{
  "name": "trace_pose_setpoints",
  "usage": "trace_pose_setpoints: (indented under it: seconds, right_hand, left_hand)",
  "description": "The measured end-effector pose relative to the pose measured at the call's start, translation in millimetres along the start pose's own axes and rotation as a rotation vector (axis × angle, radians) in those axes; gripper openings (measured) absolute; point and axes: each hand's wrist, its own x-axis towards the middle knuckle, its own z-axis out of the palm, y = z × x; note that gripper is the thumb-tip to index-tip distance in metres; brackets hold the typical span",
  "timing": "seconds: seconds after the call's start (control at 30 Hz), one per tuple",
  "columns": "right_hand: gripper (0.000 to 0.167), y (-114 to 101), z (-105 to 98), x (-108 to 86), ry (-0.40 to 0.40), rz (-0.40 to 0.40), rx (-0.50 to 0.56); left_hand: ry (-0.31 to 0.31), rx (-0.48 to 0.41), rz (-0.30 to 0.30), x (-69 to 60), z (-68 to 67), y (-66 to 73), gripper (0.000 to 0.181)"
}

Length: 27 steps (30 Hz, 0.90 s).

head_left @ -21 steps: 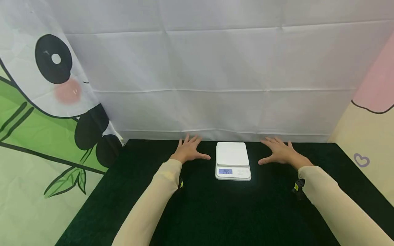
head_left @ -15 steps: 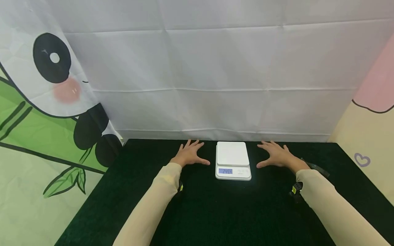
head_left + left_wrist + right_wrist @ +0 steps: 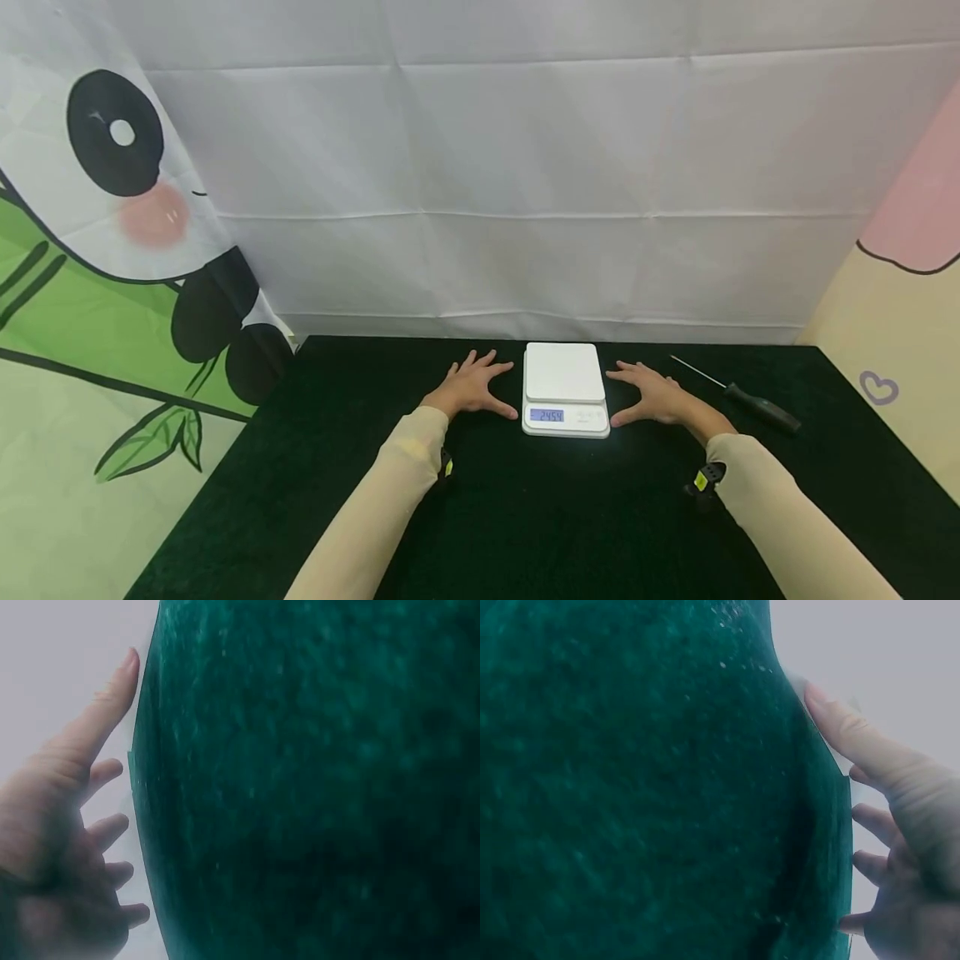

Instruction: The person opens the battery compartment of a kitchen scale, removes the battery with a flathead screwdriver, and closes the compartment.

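A white digital scale [image 3: 565,375] lies on the dark green cloth, its small display [image 3: 547,415] lit with digits. To its left is my left hand [image 3: 471,387], fingers spread and thumb pointing at the scale's side, with a narrow gap between. My right hand [image 3: 651,395] is spread on the other side, thumb tip close beside the scale's right edge; whether it touches I cannot tell. Each wrist view shows its own hand, the left hand [image 3: 67,817] and the right hand [image 3: 907,840], with nothing in the fingers.
A screwdriver [image 3: 763,408] with a dark handle lies to the right, beyond my right wrist. The green cloth [image 3: 570,517] covers the table up to a white hanging sheet [image 3: 525,192] at the back. Printed cartoon panels [image 3: 135,333] stand at the left and right.
My right hand has moved left towards the scale, uncovering the screwdriver that its arm hid before. The left hand has shifted slightly and turned towards the scale. The scale stays put.
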Motion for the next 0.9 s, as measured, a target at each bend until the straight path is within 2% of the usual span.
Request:
trace_pose_setpoints:
  seconds: [0.17,0.47,0.9]
  right_hand:
    - [0.095,0.4,5.3,-0.6,-0.016,-0.007,0.047]
    - [0.094,0.8,7.4,-2.7,-0.031,-0.019,0.017]
    - [0.093,-1.1,7.1,-6.4,-0.023,-0.023,-0.009]
  left_hand:
    - [-0.038,-0.018,0.011,0.0,5.7,4.2,0.096]
    - [-0.082,-0.049,0.0,1.2,7.6,5.3,0.092]
    - [-0.099,-0.035,-0.002,0.4,10.3,5.1,0.092]
